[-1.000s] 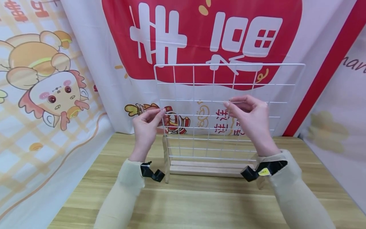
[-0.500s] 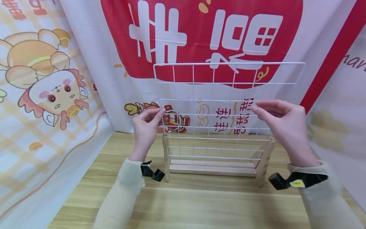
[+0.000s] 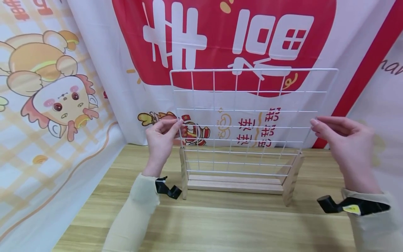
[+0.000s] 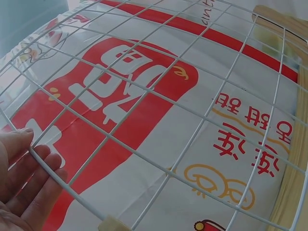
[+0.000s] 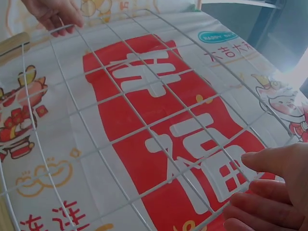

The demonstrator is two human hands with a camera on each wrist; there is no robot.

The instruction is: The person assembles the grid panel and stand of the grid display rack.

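Observation:
A white wire grid panel (image 3: 225,111) stands upright between two wooden side supports (image 3: 292,178), joined low down by a wooden base bar (image 3: 236,184). My left hand (image 3: 161,141) pinches the panel's left edge wire, thumb on one side and fingers on the other; the left wrist view shows the hand (image 4: 29,178) at that wire. My right hand (image 3: 349,147) is at the panel's right edge with its fingertips close to the wire. In the right wrist view, thumb and fingers of that hand (image 5: 274,192) stand apart, with a gap between them.
The stand rests on a wood-grain tabletop (image 3: 220,224). Behind it hangs a white cloth with a red printed patch (image 3: 217,35). A cartoon-printed cloth (image 3: 63,105) covers the left side, and another pale cloth (image 3: 384,115) hangs at the right.
My right hand has moved right, from the middle of the panel to its right edge, uncovering the right wooden support. My left hand has stayed at the left edge.

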